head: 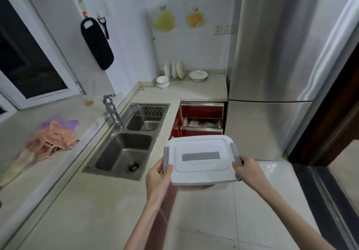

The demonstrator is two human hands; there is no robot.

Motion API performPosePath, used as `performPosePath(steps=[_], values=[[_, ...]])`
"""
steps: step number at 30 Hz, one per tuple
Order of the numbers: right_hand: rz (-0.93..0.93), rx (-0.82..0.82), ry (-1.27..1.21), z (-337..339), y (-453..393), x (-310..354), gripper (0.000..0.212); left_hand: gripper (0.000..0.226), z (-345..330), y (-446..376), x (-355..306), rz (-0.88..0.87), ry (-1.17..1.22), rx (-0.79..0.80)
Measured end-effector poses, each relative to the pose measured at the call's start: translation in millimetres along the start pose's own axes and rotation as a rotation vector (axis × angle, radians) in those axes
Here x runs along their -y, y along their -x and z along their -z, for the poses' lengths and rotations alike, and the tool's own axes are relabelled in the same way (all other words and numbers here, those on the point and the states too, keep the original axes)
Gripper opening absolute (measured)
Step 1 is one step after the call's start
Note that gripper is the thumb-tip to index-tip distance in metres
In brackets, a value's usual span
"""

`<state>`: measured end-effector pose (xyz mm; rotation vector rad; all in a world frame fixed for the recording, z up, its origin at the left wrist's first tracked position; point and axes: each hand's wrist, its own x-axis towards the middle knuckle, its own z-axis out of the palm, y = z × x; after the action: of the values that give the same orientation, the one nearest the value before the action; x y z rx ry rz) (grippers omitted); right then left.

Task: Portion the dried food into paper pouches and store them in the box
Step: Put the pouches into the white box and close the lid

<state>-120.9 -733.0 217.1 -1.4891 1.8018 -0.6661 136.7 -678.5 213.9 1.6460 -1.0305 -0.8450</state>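
Note:
A white plastic storage box [200, 170] with a closed lid and grey side latches hangs in the air over the floor, just off the counter's front edge. My left hand [158, 176] grips its left grey latch. My right hand [247, 172] grips the right latch. The lid has a grey strip across its middle. What is inside the box is hidden. No dried food or paper pouches are in view.
A beige counter [93, 201] runs along the left with a double steel sink [124, 152] and a tap [112, 112]. Pink and purple cloths [52, 139] lie on it. Bowls and plates [174, 75] stand at the back corner. A red drawer [202, 123] stands open beside a steel fridge [272, 75].

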Motion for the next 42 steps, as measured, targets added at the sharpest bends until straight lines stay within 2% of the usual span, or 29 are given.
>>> performPosePath(steps=[10, 13, 20, 25, 30, 33, 37, 42], values=[[0.02, 0.124, 0.051, -33.9, -138.8, 29.9, 0.016, 0.04, -30.7, -123.8, 18.4, 0.134, -0.022, -0.082], [-0.002, 0.127, 0.042, -43.3, -187.6, 39.1, 0.016, 0.031, -43.8, -176.8, 21.0, 0.14, -0.038, -0.071], [-0.1, 0.074, -0.014, -48.6, -297.1, 70.1, 0.019, 0.023, -73.2, -310.4, 1.4, 0.103, -0.044, 0.068], [-0.17, 0.016, -0.029, -59.3, -352.5, 77.0, 0.017, 0.029, -98.7, -385.3, -2.4, 0.111, -0.057, 0.204], [-0.2, 0.053, -0.027, -58.8, -414.5, 80.4, 0.017, 0.016, -124.7, -450.6, 6.0, 0.119, -0.066, 0.302], [-0.189, 0.086, -0.014, -62.7, -465.0, 88.2, 0.014, 0.013, -142.1, -492.5, 13.1, 0.17, -0.066, 0.25], [-0.155, 0.123, -0.038, -78.6, -549.8, 104.9, 0.013, 0.027, -155.8, -559.3, 7.8, 0.206, -0.072, 0.195], [-0.111, 0.261, -0.016, -95.4, -652.3, 141.5, 0.021, 0.042, -163.6, -637.4, -2.8, 0.23, -0.091, 0.043]])
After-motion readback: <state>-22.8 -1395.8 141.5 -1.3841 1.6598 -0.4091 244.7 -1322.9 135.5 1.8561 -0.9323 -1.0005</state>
